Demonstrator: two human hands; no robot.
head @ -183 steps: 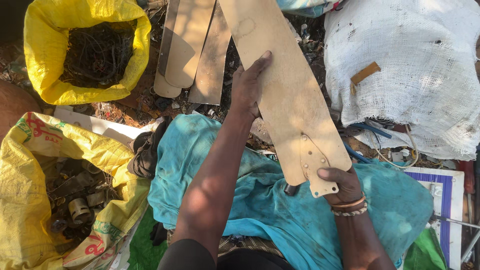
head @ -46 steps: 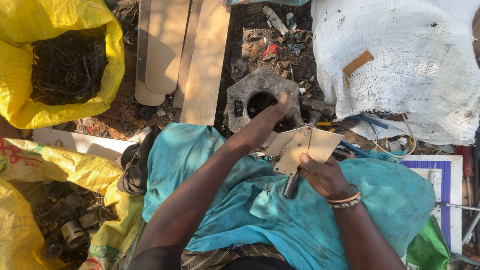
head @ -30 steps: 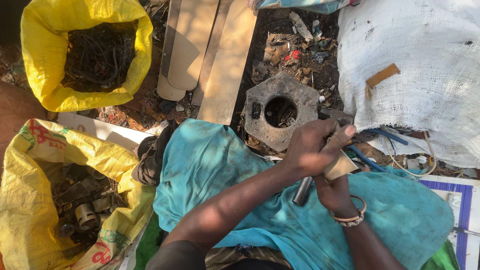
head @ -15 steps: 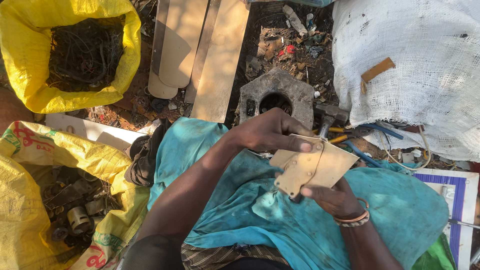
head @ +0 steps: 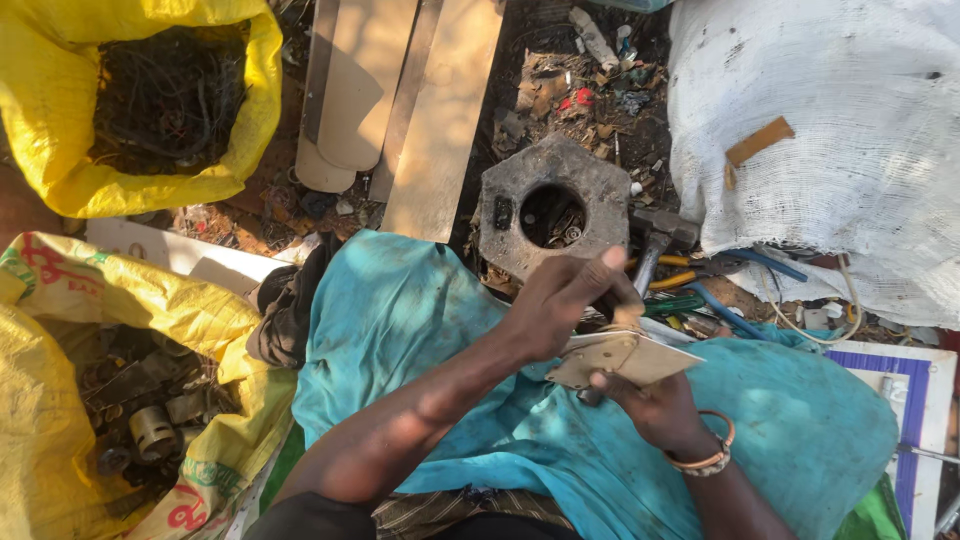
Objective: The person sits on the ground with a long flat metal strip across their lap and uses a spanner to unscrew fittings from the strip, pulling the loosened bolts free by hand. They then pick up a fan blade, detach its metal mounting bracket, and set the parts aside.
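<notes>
A flat tan blade piece (head: pixel 625 358) with a metal bracket at one end lies nearly level above my lap, which a teal cloth (head: pixel 420 330) covers. My right hand (head: pixel 655 405), a bangle on its wrist, grips the piece from below. My left hand (head: pixel 560 300) rests on top of its bracket end with fingers curled; a small dark tool seems to sit under them, mostly hidden. Just beyond the hands a grey hexagonal metal block (head: pixel 550 205) with a round hole lies on the dirt.
Long tan blades (head: pixel 400 110) lie at the top centre. A yellow sack of dark wire (head: pixel 150 110) is top left, another yellow sack of metal parts (head: pixel 120 400) lower left. A large white sack (head: pixel 850 140) fills the right; a hammer (head: pixel 655 240) and pliers (head: pixel 690 300) lie beside it.
The long blade seen earlier is gone from my hands; a short piece with the bracket is held now. Over the last second it has been turned flatter, and my left hand shifted onto its bracket end.
</notes>
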